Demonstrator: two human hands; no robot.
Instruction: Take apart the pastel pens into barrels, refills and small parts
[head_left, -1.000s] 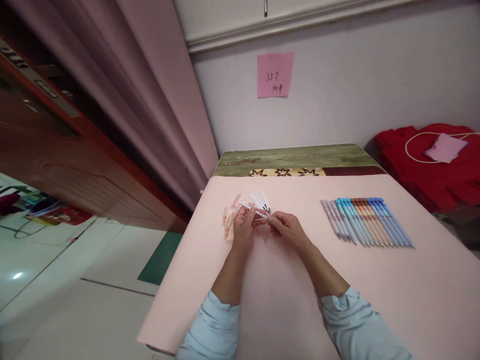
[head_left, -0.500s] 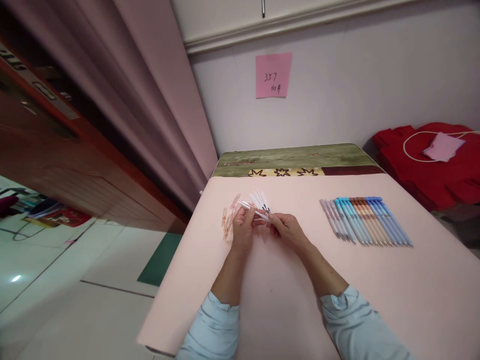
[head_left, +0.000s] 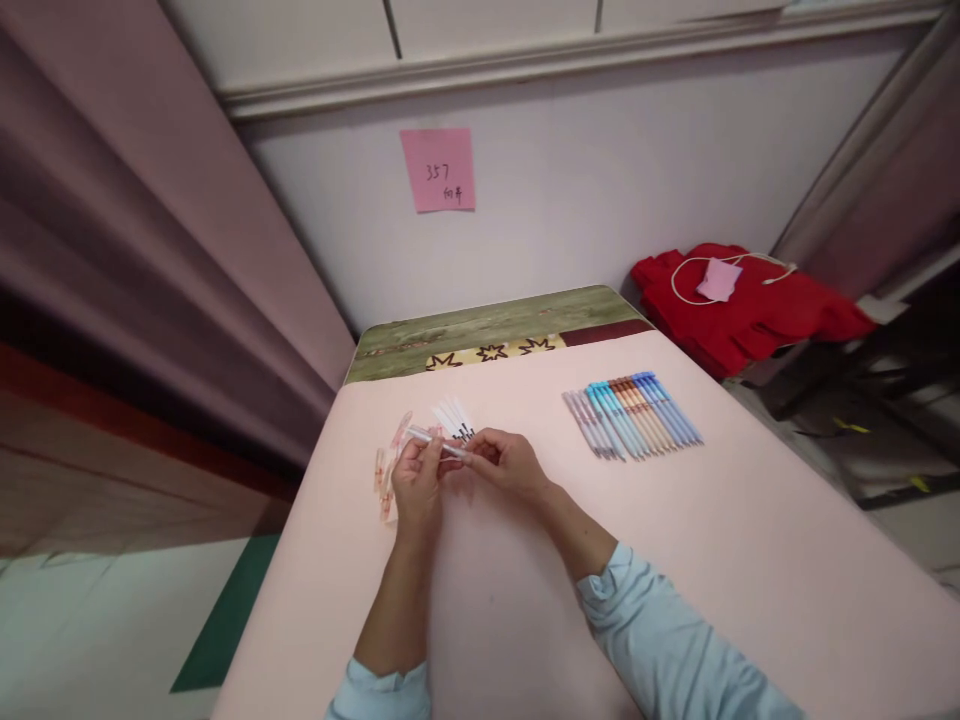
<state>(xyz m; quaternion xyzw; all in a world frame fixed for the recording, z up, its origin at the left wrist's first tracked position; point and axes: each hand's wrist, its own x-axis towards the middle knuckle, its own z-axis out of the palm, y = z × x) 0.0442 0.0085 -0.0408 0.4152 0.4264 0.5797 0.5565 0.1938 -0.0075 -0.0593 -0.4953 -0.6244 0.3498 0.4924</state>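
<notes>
My left hand and my right hand meet over the pink table, both closed on one clear pen barrel that slants up to the left. Just behind the hands lies a small fan of white refills with dark tips. To the left of my left hand several clear pinkish pen parts lie on the table. A neat row of assembled pens, grey, blue and brown, lies to the right, well apart from my hands.
A green patterned board sits at the table's far end against the wall. A pink note is stuck on the wall. Red cloth with a pink slip lies on a stand at right. A curtain hangs at left.
The view has swung to the right, so everything sits further left in the picture. My hands stay together on the clear barrel in much the same pose.
</notes>
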